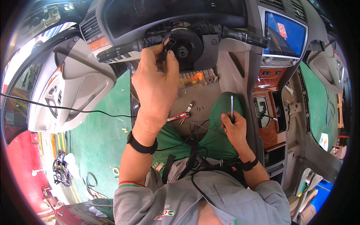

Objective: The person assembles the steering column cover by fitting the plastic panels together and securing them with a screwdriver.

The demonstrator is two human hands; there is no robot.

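My left hand (157, 75) is raised to the steering column, thumb and fingers pinched at the left edge of the round black clock spring (193, 47). Whatever lies between those fingertips is too small and hidden to make out. A bare metal shaft end with a nut (182, 52) shows at the centre; no steering wheel is mounted. Black stalks stick out on both sides, the left stalk (118, 50) and the right stalk (245, 36). Lower down, above my right thigh, my right hand (235, 129) grips a screwdriver (231, 105), its metal shank pointing up.
On the floor mat below the column lie a red-handled utility knife (178, 117), several screws (200, 108) and an orange tool (195, 77). The centre console (272, 105) borders my right side, under a lit screen (284, 33). At left the car door (71, 93) stands open, a black cable (67, 107) crossing it.
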